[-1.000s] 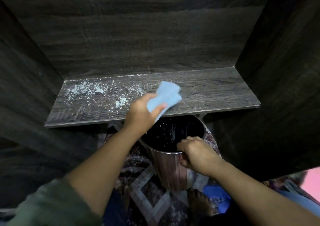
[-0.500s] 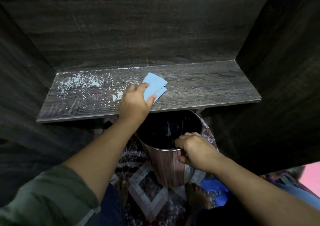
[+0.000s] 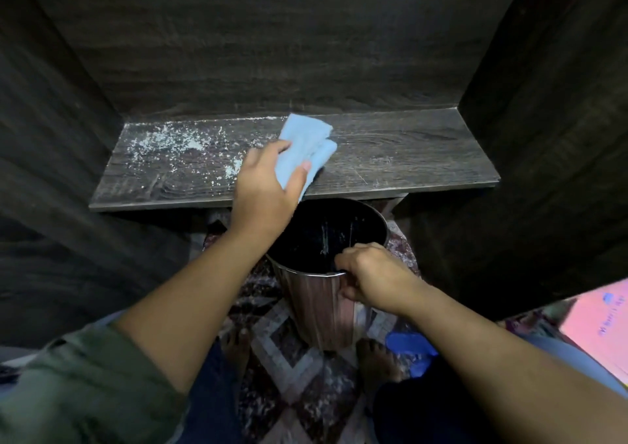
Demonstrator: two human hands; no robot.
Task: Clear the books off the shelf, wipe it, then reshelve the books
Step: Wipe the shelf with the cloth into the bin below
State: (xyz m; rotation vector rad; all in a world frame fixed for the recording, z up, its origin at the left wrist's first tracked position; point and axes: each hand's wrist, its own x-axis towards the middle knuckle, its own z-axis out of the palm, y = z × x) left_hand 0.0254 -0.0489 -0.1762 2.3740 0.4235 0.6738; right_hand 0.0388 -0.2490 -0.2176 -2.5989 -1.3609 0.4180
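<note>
- Left hand [image 3: 263,188] pinches the folded light-blue cleaning cloth [image 3: 306,142] between thumb and fingers, and the cloth lies flat on the dark wood-grain shelf board [image 3: 407,158].
- Change: a second ago the cloth was at the shelf's front lip over the bin. It is now back near the rear wall, mid-shelf, so this looks like a reset for another pull stroke.
- White powdery dust [image 3: 163,142] is unchanged across the left half of the shelf, and the right half looks mostly wiped.
- Right hand [image 3: 370,275] curls over the rim of the shiny metal waste bin [image 3: 319,314], held as before under the front edge to catch the sweepings.
- No books on the shelf. A pink flat item [image 3: 598,324] at lower right may be one, can't tell.
- Judgement: wiping is about halfway done and reshelving hasn't started.
</note>
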